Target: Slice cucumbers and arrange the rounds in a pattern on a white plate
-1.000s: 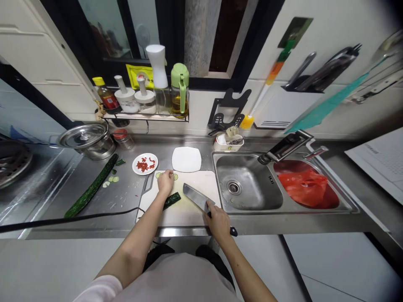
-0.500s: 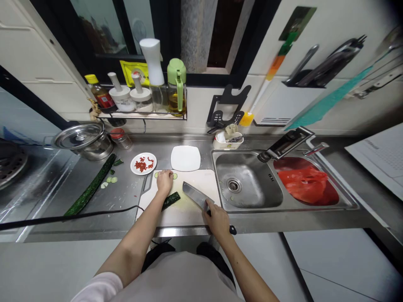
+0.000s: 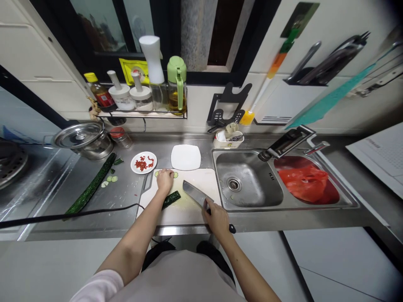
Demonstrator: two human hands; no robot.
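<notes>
Gripping the black handle of a cleaver, the right hand was closed firmly at the lower right of a white cutting board. The blade slanted up and to the left over the board, and the butt of the handle poked out past the hand. The left hand was at the board's upper left, fingers bent and drawn together over a row of thin cucumber slices, which showed on both sides of it (whether the fingertips pinched any, I could not tell). Between the left forearm and the cleaver lay a cut length of dark green cucumber, its lower end hidden by the arm.

Just behind the board sat a white square plate, and to its left a small round plate with chopped red pieces on it. Farther left, a long whole cucumber lay aslant on the steel counter, with pale round slices beside it. A lidded steel pot stood behind that cucumber. To the right of the board was a double sink, its right basin holding a red plastic bag.
</notes>
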